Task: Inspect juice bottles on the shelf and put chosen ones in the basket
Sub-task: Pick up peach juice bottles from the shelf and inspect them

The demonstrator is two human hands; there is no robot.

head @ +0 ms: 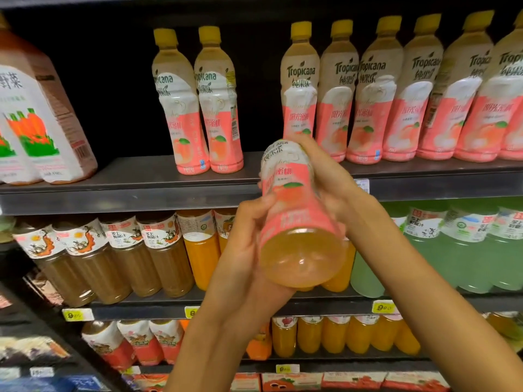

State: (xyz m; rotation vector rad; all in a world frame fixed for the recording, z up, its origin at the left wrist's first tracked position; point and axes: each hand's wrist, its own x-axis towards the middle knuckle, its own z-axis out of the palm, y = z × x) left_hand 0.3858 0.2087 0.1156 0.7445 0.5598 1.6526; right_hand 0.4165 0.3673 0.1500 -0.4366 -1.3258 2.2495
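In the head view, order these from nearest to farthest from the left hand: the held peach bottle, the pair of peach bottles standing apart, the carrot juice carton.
1. Held peach bottle: in the left hand.
2. Pair of peach bottles: above, top shelf.
3. Carrot juice carton: far left.

Bright, even store light on the upper shelf (127,190); its back recess is black. Labels soft, slightly blurred. Wide-angle bowing tilts bottles toward frame edges.
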